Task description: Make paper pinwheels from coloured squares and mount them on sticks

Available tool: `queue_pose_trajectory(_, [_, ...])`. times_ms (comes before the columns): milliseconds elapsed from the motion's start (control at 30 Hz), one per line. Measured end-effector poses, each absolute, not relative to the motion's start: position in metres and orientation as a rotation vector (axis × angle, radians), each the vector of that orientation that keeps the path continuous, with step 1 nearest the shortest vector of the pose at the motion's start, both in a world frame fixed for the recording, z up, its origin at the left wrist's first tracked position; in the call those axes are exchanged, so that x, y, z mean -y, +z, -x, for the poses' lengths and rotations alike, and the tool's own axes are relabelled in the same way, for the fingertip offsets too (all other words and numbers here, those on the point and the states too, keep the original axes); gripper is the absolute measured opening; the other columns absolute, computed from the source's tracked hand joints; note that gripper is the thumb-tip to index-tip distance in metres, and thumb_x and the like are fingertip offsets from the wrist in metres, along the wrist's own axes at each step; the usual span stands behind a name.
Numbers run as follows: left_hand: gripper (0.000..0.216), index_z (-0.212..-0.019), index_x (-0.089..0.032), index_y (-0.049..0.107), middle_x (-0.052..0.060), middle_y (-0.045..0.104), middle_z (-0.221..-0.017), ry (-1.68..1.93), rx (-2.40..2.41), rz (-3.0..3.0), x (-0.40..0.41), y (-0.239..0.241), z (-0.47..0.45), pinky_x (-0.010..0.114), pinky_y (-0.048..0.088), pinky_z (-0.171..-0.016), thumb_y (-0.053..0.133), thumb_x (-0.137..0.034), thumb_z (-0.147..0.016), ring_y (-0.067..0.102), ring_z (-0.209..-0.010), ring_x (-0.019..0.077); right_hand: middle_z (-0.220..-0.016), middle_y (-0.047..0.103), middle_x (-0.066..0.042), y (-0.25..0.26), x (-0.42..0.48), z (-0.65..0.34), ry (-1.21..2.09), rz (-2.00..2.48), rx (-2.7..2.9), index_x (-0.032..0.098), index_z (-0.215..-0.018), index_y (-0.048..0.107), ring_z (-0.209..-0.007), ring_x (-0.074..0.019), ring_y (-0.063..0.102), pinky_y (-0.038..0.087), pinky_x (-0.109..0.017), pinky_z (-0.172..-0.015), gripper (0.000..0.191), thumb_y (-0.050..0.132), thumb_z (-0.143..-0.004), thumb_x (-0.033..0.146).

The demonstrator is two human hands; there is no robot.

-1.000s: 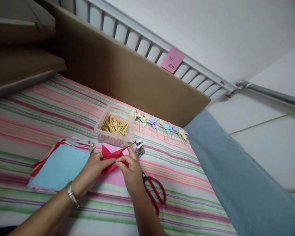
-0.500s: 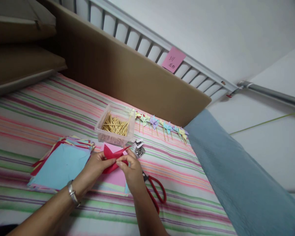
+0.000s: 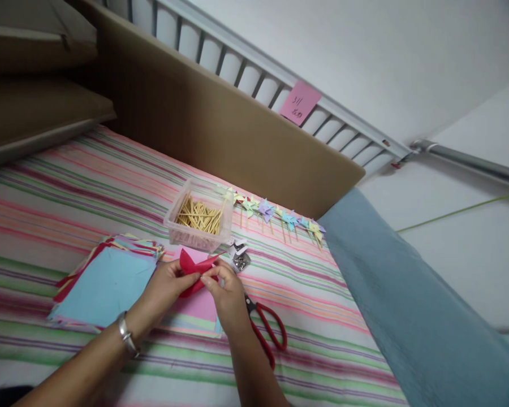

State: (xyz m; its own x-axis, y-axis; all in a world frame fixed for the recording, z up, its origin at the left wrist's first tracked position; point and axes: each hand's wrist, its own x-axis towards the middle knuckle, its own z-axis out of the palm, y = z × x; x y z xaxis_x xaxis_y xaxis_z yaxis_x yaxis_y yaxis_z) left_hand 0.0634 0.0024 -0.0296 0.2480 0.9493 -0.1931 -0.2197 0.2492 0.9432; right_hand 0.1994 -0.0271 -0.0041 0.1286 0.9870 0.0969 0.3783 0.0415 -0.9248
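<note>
A red paper sheet (image 3: 192, 267) with its corners bent inward is between my two hands, above a small pile of pink paper (image 3: 195, 308). My left hand (image 3: 172, 281), with a silver bangle at the wrist, pinches the red paper from the left. From the right, my right hand (image 3: 223, 285) pinches it near the middle, thumb and forefinger together. Whether a small pin is between the fingertips I cannot make out. Red-handled scissors (image 3: 274, 328) lie just right of my right hand, their blades partly hidden. Beyond it is a small clear packet of metal pins (image 3: 241, 261).
A clear plastic box (image 3: 195, 237) of wooden sticks stands beyond my hands. Several paper pinwheels (image 3: 265, 210) on sticks lie along the cardboard panel (image 3: 220, 124). To the left is a stack of cut paper (image 3: 106, 285), light blue on top. Striped cloth (image 3: 322, 316) covers the surface.
Both hands keep nearly the same place on the red paper. The paper and fingers have shifted only very slightly.
</note>
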Motion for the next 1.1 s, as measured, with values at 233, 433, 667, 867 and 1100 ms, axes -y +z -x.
queue_pose_trajectory(233, [0.017,-0.069,-0.015,0.071,0.001,0.07,-0.065,0.96,-1.011,-0.98,-0.001,-0.03,-0.064,0.025,0.041,-0.061,0.072,-0.031,-0.061,0.058,-0.06,0.0166,-0.073,0.061,0.0,-0.015,0.025,-0.202,0.886,1.453,1.383,0.02,-0.067,0.059,-0.075,-0.0162,0.057,0.044,-0.027,-0.074,0.004,0.058,-0.07,0.021])
queue_pose_trajectory(433, [0.018,-0.073,-0.014,0.072,0.002,0.072,-0.069,0.941,-0.971,-0.907,0.001,-0.027,-0.066,0.026,0.042,-0.062,0.072,-0.029,-0.061,0.058,-0.062,0.0169,-0.069,0.06,0.001,-0.022,0.025,-0.202,0.899,1.474,1.319,0.019,-0.067,0.06,-0.07,-0.0155,0.056,0.044,-0.026,-0.069,0.004,0.058,-0.069,0.021])
queue_pose_trajectory(667, [0.017,-0.072,-0.015,0.07,0.001,0.07,-0.067,0.959,-0.994,-0.893,0.003,-0.029,-0.069,0.027,0.043,-0.062,0.073,-0.028,-0.061,0.059,-0.063,0.0175,-0.065,0.058,0.002,-0.021,0.025,-0.201,0.942,1.474,1.27,0.019,-0.064,0.059,-0.065,-0.0139,0.053,0.042,-0.025,-0.065,0.004,0.06,-0.068,0.019])
queue_pose_trajectory(867, [0.02,-0.077,-0.015,0.069,0.001,0.069,-0.067,0.93,-0.939,-0.811,0.003,-0.032,-0.068,0.026,0.044,-0.064,0.074,-0.028,-0.063,0.06,-0.065,0.0169,-0.061,0.056,0.003,-0.022,0.024,-0.202,1.014,1.457,1.186,0.018,-0.063,0.059,-0.062,-0.013,0.05,0.039,-0.025,-0.062,0.005,0.062,-0.066,0.021])
queue_pose_trajectory(1100, [0.022,-0.079,-0.013,0.071,0.003,0.073,-0.073,0.869,-0.773,-0.665,0.003,-0.029,-0.067,0.023,0.045,-0.066,0.078,-0.025,-0.062,0.062,-0.066,0.0137,-0.057,0.055,0.004,-0.026,0.021,-0.208,1.094,1.396,1.101,0.018,-0.063,0.061,-0.056,-0.0113,0.045,0.037,-0.025,-0.059,0.008,0.066,-0.064,0.024])
